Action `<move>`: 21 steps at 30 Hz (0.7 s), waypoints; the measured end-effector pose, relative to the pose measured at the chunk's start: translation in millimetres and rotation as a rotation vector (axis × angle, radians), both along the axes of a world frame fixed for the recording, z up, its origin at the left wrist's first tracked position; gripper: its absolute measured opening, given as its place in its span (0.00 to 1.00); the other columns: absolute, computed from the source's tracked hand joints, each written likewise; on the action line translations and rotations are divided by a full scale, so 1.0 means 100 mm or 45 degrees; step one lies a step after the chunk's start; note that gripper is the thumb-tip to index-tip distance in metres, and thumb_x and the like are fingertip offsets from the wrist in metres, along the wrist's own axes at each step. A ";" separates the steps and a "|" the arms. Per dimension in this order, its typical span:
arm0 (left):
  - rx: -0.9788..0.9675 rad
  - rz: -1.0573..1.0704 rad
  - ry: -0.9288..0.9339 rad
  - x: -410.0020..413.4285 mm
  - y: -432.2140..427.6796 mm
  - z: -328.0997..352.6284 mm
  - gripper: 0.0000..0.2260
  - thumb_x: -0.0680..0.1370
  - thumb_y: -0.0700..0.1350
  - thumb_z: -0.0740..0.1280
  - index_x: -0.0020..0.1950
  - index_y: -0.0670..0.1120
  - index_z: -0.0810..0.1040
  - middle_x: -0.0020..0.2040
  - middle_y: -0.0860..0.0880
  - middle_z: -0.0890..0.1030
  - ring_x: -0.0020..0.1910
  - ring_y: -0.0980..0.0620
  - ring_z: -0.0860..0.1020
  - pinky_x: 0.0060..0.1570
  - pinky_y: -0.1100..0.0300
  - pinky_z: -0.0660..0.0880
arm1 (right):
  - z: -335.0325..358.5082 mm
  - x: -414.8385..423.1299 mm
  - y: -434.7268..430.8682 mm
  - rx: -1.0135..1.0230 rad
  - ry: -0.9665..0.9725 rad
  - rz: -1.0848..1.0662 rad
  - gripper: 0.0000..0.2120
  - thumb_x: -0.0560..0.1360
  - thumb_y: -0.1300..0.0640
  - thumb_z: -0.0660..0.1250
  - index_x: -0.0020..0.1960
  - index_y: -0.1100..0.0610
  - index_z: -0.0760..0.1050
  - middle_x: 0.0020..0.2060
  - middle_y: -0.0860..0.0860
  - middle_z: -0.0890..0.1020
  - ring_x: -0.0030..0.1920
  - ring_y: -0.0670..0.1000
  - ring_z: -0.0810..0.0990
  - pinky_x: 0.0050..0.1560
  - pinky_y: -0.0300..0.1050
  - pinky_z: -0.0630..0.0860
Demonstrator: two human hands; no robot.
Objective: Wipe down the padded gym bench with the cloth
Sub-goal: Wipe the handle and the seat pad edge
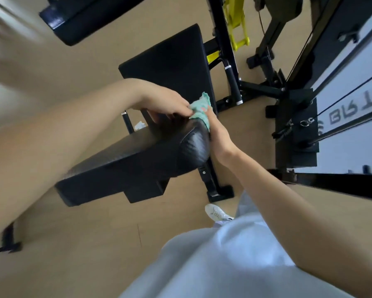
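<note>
bench (127,164) stood black and padded on tan floor (94,233) | left hand (165,104) pinched the cloth at bench's rounded end | right hand (219,136) gripped the same cloth from the side | cloth (202,106), green, sat bunched between both hands

Gym (bench (124,162), cable machine (296,125)).

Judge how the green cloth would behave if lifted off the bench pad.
Probably floppy: the green cloth lies crumpled, draped over the bench pad. Likely light: it bunches between the left hand and right hand. It may cling to the textured pad.
</note>
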State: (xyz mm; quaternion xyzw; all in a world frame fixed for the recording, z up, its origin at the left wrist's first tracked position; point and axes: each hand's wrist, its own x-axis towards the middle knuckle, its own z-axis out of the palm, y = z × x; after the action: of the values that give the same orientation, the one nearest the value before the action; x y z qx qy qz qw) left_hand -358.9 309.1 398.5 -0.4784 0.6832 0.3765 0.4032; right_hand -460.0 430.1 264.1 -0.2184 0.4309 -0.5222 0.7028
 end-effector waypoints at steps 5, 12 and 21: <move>0.082 0.135 0.025 0.03 -0.11 -0.39 0.22 0.87 0.57 0.52 0.82 0.57 0.60 0.70 0.57 0.70 0.67 0.55 0.70 0.65 0.60 0.65 | -0.34 -0.09 -0.58 0.201 0.107 0.105 0.16 0.71 0.44 0.66 0.54 0.52 0.76 0.56 0.55 0.77 0.58 0.52 0.76 0.69 0.50 0.72; -0.028 0.212 0.062 0.17 -0.22 -0.86 0.23 0.86 0.60 0.52 0.82 0.60 0.61 0.82 0.51 0.64 0.82 0.48 0.59 0.82 0.49 0.52 | -0.49 -0.18 -0.74 0.349 0.181 0.314 0.35 0.68 0.42 0.68 0.74 0.50 0.68 0.72 0.55 0.73 0.71 0.53 0.74 0.73 0.48 0.72; 0.005 0.275 0.203 0.32 -0.31 -1.10 0.24 0.85 0.53 0.59 0.82 0.54 0.64 0.82 0.50 0.65 0.81 0.48 0.62 0.81 0.52 0.56 | -0.34 -0.08 -0.54 0.396 0.120 0.206 0.16 0.74 0.49 0.65 0.61 0.48 0.77 0.65 0.53 0.78 0.67 0.53 0.77 0.69 0.48 0.74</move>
State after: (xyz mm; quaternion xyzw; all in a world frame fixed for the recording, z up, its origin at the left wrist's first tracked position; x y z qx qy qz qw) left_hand -327.4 278.4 288.6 -0.5169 0.6568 0.4561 0.3057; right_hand -468.3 376.1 230.2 -0.1654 0.5200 -0.3803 0.7468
